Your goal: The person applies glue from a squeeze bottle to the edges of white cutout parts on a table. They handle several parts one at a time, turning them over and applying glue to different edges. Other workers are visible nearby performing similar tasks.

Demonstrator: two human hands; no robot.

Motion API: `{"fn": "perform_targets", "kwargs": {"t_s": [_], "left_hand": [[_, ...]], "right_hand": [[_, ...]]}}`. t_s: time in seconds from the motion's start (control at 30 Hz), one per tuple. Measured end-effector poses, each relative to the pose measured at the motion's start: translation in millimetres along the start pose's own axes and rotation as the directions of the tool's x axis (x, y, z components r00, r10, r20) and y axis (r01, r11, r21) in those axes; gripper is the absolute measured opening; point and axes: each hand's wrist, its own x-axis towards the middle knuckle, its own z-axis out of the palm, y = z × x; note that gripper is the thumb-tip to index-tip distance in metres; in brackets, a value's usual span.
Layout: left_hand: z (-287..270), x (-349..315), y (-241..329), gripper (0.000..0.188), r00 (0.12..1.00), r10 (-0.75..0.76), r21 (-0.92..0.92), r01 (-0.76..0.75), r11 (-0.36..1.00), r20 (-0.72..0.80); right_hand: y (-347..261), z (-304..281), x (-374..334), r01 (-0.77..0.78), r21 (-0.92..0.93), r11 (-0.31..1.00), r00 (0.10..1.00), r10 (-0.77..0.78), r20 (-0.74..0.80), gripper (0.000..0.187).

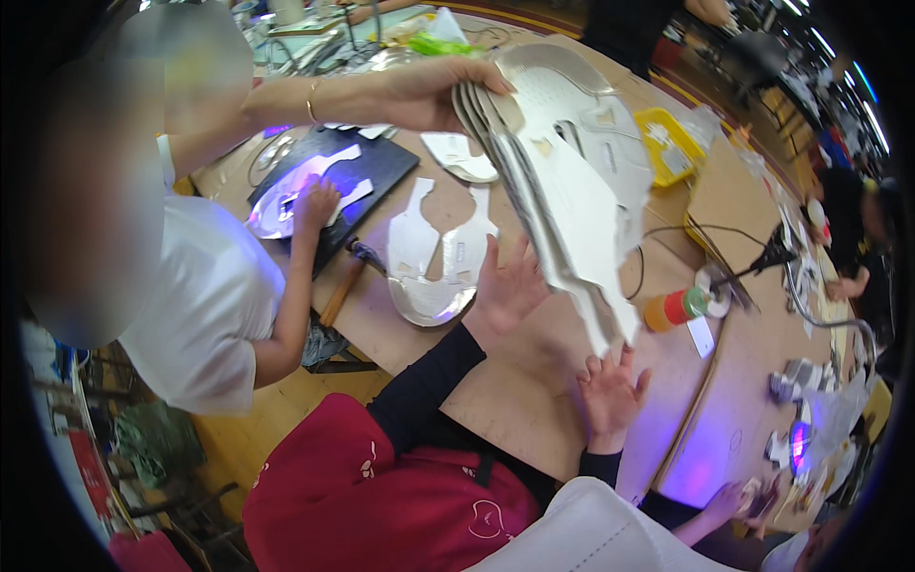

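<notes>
A stack of white shoe-upper pieces (pixel 562 191) hangs over the table, its upper end in a co-worker's hand (pixel 457 91) with a bracelet at the wrist. My left hand (pixel 510 286) is open beside the stack's left edge, fingers spread, palm up. Below the stack's lower tip is my right hand (pixel 613 393), open with fingers raised; whether they touch the tip I cannot tell. Left of my left hand, a white and silver shoe-upper piece (pixel 434 262) lies flat on the table (pixel 515 372). Another white piece (pixel 457 154) lies beyond it.
At left, the co-worker's other hand (pixel 315 202) rests on a white piece under purple light on a black board (pixel 386 176). A hammer (pixel 343 293) lies nearby. To the right are a yellow tray (pixel 658 124), an orange-and-green bottle (pixel 675 310) and a black lamp (pixel 774 253).
</notes>
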Motion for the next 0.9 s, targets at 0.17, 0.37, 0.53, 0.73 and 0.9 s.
{"fn": "perform_targets", "kwargs": {"t_s": [0.17,0.37,0.53,0.73,0.9], "left_hand": [[11.0,-6.4,-21.8,0.092,0.954,-0.140,-0.352,0.230,0.907,0.264],[-6.3,-7.7,-16.8,0.079,0.958,-0.044,0.302,0.132,0.944,-0.284],[-14.4,1.8,-12.1,0.078,0.960,0.103,0.350,-0.006,0.937,-0.260],[-10.5,-0.8,-10.6,0.083,0.949,0.101,0.397,0.027,0.917,-0.300],[-13.7,-4.8,-18.7,0.070,0.933,0.165,0.519,0.027,0.854,-0.320]], "right_hand": [[-0.5,-18.4,-9.6,-0.009,-0.085,0.996,0.986,-0.005,-0.166,0.046],[-1.6,-24.5,-7.2,-0.526,-0.662,0.533,0.850,0.298,-0.435,0.036],[-11.6,-12.5,-7.7,-0.425,-0.891,0.162,0.796,0.536,-0.282,0.024],[-53.2,-29.4,-7.9,0.354,-0.730,0.584,0.776,-0.619,-0.119,0.011],[-70.2,-44.2,0.2,0.209,-0.951,0.227,0.405,-0.905,-0.127,0.026]]}}
